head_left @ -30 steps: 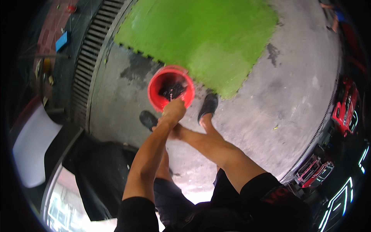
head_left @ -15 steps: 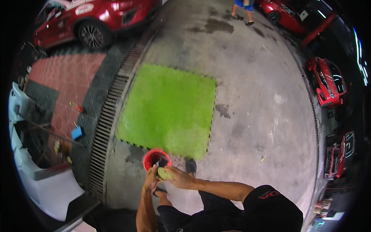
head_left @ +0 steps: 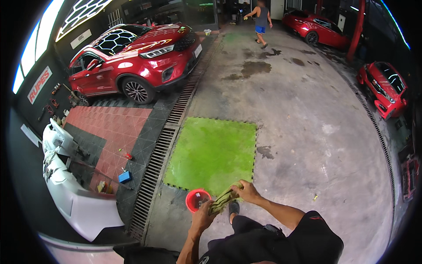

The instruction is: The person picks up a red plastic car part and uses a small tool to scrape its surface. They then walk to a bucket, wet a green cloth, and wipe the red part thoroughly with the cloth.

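Observation:
Stretched between my two hands is a crumpled yellow-green cloth [head_left: 225, 199]. My left hand [head_left: 202, 216] grips its lower left end, close to the rim of a red bucket [head_left: 187, 203] on the floor. The upper right end is pinched in my right hand [head_left: 247, 192], over the near edge of a bright green foam mat [head_left: 211, 154]. Something dark shows inside the bucket, too small to make out. One of my feet, in a dark shoe [head_left: 234, 208], stands just below the cloth.
A slotted drain grate [head_left: 154, 163] runs along the left of the mat. Beyond it lie a blue box [head_left: 125, 177] and a pale car bumper [head_left: 83, 207]. A red car [head_left: 145, 57] is parked far left, others at right. Another person [head_left: 261, 22] walks at the back.
The cloth was bunched between my hands over the bucket. Now my hands are farther apart and the cloth is drawn out, to the bucket's right. The view has tilted up.

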A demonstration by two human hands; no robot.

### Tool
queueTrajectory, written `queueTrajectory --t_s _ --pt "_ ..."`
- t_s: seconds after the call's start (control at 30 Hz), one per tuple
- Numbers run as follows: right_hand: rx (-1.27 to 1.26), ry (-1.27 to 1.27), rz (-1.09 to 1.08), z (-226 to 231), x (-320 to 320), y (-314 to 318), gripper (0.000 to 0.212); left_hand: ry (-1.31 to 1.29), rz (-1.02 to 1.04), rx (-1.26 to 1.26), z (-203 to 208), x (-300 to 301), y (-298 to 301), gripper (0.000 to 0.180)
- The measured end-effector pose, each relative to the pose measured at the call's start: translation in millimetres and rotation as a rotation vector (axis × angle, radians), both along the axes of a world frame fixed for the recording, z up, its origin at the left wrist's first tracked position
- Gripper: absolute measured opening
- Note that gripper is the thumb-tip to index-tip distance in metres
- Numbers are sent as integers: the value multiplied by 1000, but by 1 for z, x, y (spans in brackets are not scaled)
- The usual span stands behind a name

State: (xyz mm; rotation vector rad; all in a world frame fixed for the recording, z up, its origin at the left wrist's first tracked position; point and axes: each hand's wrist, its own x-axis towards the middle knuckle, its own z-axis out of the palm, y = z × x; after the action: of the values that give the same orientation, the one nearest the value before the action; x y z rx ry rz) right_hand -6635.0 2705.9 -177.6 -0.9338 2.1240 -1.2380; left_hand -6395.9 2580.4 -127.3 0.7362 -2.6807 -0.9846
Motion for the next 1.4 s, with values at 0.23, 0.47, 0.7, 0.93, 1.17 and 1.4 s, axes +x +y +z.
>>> queueTrajectory --t_s 0.23,0.47,0.7,0.93,1.17,1.4 --pt "31 4 89 95 66 108 43 -82 218 -217 8 103 94 45" --pt "-41 -88 278 117 111 174 42 183 454 -295 43 194 209 21" --pt "15 -438 416 110 135 217 25 679 731 406 74 258 362 17" --pt "-331 -995 478 124 204 304 53 1576 957 1130 122 245 497 52" --pt "367 -1136 741 77 306 473 59 1756 700 1274 136 226 602 52" --pt "498 -1806 927 65 415 574 62 1823 207 1446 103 302 730 91"
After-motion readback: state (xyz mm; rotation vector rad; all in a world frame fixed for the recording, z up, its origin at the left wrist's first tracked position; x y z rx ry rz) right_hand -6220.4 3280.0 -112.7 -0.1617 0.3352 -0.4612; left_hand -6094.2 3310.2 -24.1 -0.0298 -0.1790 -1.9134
